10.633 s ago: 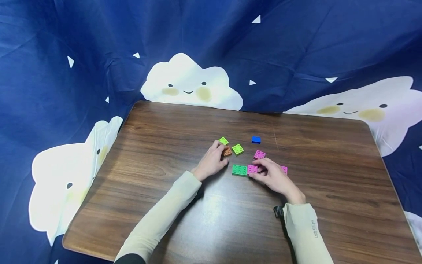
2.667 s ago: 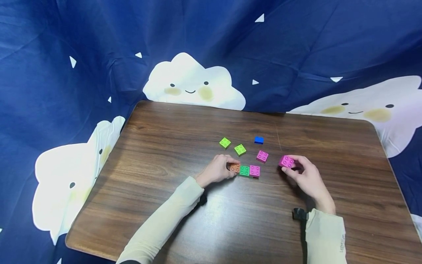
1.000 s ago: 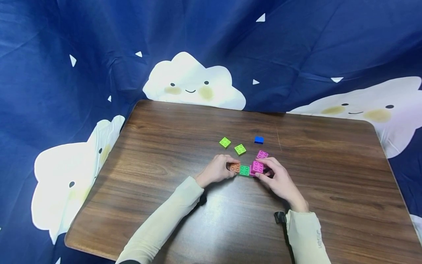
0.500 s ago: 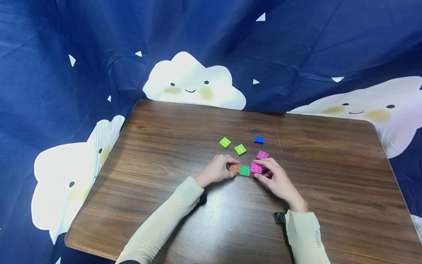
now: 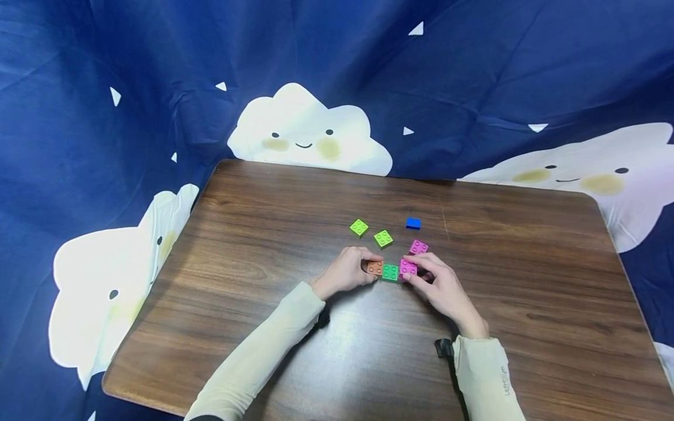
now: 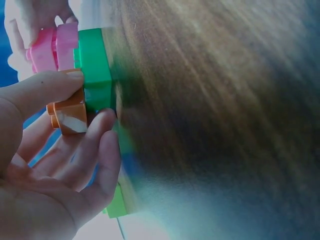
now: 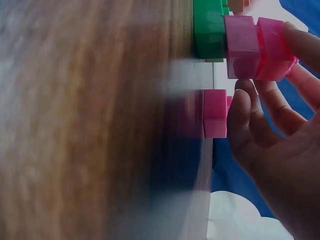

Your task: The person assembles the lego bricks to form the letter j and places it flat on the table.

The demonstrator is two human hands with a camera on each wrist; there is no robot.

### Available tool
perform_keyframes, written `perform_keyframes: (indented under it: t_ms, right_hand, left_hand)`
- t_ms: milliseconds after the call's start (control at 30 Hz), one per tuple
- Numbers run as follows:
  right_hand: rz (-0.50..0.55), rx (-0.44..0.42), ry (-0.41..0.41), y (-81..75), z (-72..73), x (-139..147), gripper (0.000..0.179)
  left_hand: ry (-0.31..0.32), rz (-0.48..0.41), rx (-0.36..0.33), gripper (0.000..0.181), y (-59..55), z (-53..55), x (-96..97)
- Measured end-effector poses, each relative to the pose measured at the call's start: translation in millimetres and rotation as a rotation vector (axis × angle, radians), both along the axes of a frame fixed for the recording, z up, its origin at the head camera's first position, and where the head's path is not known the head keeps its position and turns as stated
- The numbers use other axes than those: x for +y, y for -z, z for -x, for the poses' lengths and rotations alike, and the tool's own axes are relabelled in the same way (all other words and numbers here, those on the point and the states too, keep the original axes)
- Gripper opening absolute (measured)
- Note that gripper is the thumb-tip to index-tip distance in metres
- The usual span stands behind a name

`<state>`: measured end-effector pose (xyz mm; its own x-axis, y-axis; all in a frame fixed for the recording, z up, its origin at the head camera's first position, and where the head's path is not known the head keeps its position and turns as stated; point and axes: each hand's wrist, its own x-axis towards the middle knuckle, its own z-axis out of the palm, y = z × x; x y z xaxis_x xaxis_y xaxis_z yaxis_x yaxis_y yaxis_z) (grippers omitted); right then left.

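Two pale sleeves (image 5: 281, 330): mine, slanting in from the near side of the table (image 5: 263, 234), hands meeting out in the middle.
Left hand (image 5: 344, 270): pinching the orange brick (image 5: 375, 268), thumb toward the near edge, fingers on the far side.
Right hand (image 5: 444, 292): angled in from the right, thumb and fingertips narrow on the upper pink brick (image 5: 408, 267).
Pink stack: slightly askew, a thin wedge showing above the lower pink brick (image 7: 242, 50).
Green brick (image 5: 391, 272): flat mid-table, orange atop its end toward the left edge, pink atop the other, both jutting past.
Toward the far edge: loose pink brick (image 5: 419, 246) just beyond my right fingers, then two lime bricks (image 5: 359, 227) and the blue brick (image 5: 413, 223).
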<state>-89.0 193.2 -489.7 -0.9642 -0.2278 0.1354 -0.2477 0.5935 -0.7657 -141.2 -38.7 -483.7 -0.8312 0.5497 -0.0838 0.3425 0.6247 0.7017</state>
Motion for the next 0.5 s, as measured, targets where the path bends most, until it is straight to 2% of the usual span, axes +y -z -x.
perform_keyframes:
  t_ms: [333, 500]
  right_hand:
    - [-0.016, -0.072, 0.015, -1.5, -2.8, -1.1, 0.039]
    - [-0.026, -0.071, 0.024, -3.6, -4.0, -2.3, 0.040]
  left_hand:
    - [0.008, 0.006, 0.014, 0.044, 1.1, -0.5, 0.2]
    - [0.005, -0.010, 0.020, 0.044, 0.0, -0.8, 0.0]
